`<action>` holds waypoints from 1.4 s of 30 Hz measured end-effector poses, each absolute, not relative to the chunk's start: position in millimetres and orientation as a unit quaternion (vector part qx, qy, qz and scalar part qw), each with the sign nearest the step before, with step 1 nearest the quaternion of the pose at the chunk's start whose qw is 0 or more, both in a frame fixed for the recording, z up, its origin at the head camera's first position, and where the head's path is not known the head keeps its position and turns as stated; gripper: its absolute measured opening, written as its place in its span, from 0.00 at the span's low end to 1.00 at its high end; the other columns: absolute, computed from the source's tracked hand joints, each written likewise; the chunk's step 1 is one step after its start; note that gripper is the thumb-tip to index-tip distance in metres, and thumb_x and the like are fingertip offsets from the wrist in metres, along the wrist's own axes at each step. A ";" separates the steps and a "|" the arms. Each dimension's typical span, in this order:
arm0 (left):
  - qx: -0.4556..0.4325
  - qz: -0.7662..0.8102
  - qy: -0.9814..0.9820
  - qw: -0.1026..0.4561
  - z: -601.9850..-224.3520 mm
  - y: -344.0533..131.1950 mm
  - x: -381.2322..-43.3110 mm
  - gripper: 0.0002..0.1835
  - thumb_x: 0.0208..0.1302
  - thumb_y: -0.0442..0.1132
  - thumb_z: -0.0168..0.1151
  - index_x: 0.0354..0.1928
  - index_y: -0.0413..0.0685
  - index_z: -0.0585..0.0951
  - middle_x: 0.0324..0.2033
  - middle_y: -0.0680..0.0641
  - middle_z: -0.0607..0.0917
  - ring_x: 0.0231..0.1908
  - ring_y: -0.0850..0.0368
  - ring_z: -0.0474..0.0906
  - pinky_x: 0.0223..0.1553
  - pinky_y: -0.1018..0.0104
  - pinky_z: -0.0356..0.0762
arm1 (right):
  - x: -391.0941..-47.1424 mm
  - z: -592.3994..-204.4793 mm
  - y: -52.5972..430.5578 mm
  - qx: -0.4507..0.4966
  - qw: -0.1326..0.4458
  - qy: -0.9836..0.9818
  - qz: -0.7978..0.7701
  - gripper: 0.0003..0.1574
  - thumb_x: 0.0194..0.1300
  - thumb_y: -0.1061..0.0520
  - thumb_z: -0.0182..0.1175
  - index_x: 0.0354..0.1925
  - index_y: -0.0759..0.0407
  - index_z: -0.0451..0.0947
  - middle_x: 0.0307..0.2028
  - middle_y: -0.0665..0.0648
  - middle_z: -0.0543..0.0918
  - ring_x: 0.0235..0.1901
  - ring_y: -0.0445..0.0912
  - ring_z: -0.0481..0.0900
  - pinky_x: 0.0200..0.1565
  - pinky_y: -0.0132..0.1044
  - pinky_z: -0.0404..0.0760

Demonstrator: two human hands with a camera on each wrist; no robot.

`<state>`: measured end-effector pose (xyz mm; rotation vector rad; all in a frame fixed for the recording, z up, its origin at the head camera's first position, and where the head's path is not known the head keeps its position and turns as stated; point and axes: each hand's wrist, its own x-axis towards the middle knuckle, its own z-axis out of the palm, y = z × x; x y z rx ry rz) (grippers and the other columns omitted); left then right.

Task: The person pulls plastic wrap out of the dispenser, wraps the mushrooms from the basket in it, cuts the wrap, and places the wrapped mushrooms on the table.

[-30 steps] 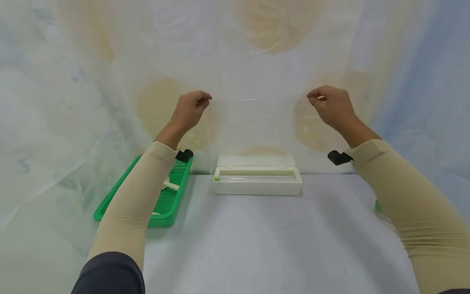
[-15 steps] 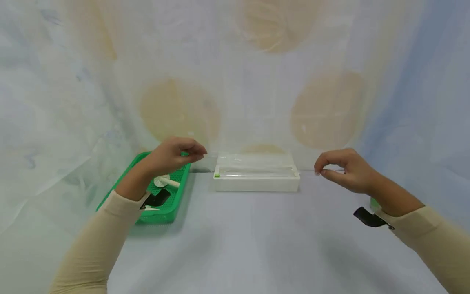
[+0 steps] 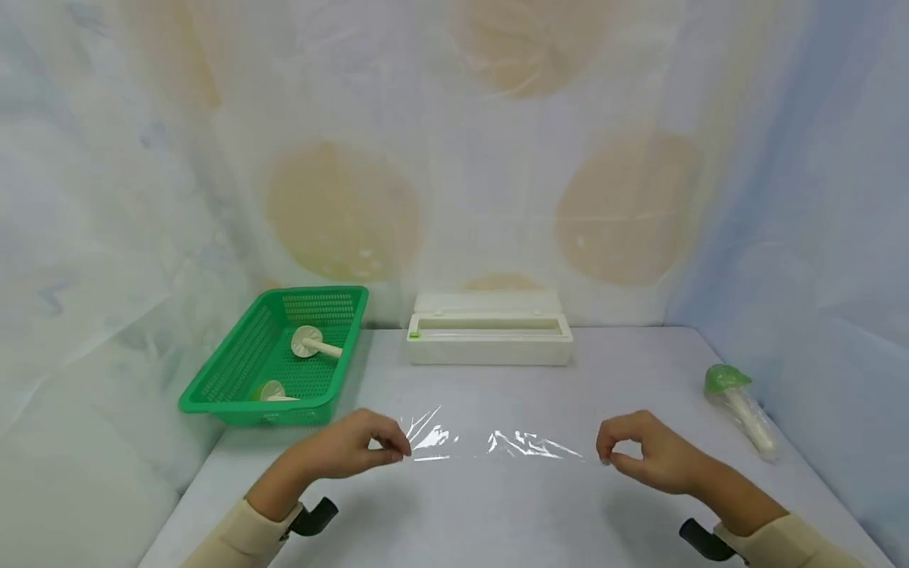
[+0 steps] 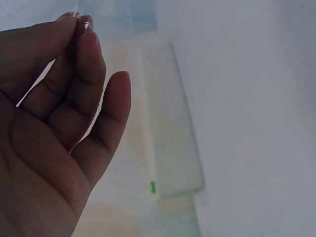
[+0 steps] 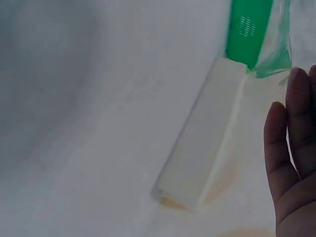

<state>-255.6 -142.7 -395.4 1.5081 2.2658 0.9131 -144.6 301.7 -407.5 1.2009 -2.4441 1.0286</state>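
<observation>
A sheet of clear plastic wrap [image 3: 525,443] stretches between my two hands above the front half of the table, showing mainly as bright glints. My left hand [image 3: 351,446] pinches its left edge between thumb and fingertips; in the left wrist view the pinch [image 4: 81,24] is at the top left. At the other end, my right hand [image 3: 656,457] pinches the right edge, thumb and forefinger forming a ring. Beyond the sheet stands the white plastic wrap dispenser [image 3: 490,353], its clear lid raised. The right wrist view catches a fold of film [image 5: 281,59] beside my fingers; the thumb is out of frame.
A green basket [image 3: 327,406] at the back left holds white-stemmed, mushroom-shaped pieces [image 3: 307,341]. On the right lies a green-capped mushroom-shaped piece [image 3: 742,406] wrapped in clear film. Patterned sheeting [image 3: 497,158] walls the white table [image 3: 483,513] at the back and sides.
Both hands have come down and toward me from in front of the back sheeting, carrying the plastic wrap. The basket and the wrapped piece on the right are now uncovered by the arms.
</observation>
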 end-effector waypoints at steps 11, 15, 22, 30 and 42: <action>0.472 0.294 0.810 0.185 -462.7 -132.8 -246.0 0.07 0.61 0.28 0.65 0.35 0.49 0.86 0.30 0.61 0.83 0.31 0.71 0.77 0.35 0.72 0.77 | -136.1 -465.3 292.2 0.317 -0.006 -0.914 0.252 0.16 0.54 0.68 0.61 0.28 0.45 0.78 0.29 0.35 0.77 0.32 0.31 0.75 0.33 0.34 0.78; 0.482 0.239 0.831 0.141 -471.3 -129.3 -243.7 0.07 0.60 0.29 0.66 0.33 0.51 0.86 0.30 0.64 0.82 0.31 0.73 0.75 0.36 0.74 0.76 | -135.7 -475.9 289.6 0.349 0.025 -0.912 0.215 0.15 0.54 0.65 0.66 0.27 0.44 0.77 0.29 0.32 0.74 0.30 0.30 0.73 0.31 0.31 0.76; 0.496 0.187 0.842 0.101 -479.1 -126.0 -239.4 0.06 0.59 0.33 0.67 0.31 0.54 0.87 0.28 0.66 0.80 0.31 0.74 0.73 0.35 0.76 0.74 | -135.5 -478.8 287.0 0.349 0.020 -0.918 0.188 0.06 0.63 0.50 0.65 0.29 0.41 0.80 0.28 0.30 0.71 0.28 0.28 0.69 0.30 0.30 0.74; 0.484 0.177 0.849 0.120 -479.2 -126.8 -234.2 0.03 0.59 0.36 0.68 0.31 0.54 0.87 0.26 0.67 0.76 0.28 0.73 0.70 0.32 0.75 0.73 | -130.7 -483.8 288.5 0.278 -0.079 -0.917 0.275 0.08 0.68 0.45 0.61 0.31 0.39 0.80 0.22 0.33 0.72 0.22 0.29 0.68 0.24 0.28 0.70; 0.450 0.207 0.865 0.083 -460.6 -141.5 -253.7 0.04 0.63 0.35 0.65 0.37 0.49 0.87 0.31 0.64 0.82 0.33 0.71 0.75 0.37 0.69 0.77 | -152.5 -455.8 293.3 0.195 -0.073 -0.932 0.295 0.07 0.68 0.49 0.61 0.35 0.49 0.82 0.29 0.40 0.81 0.27 0.34 0.75 0.29 0.33 0.77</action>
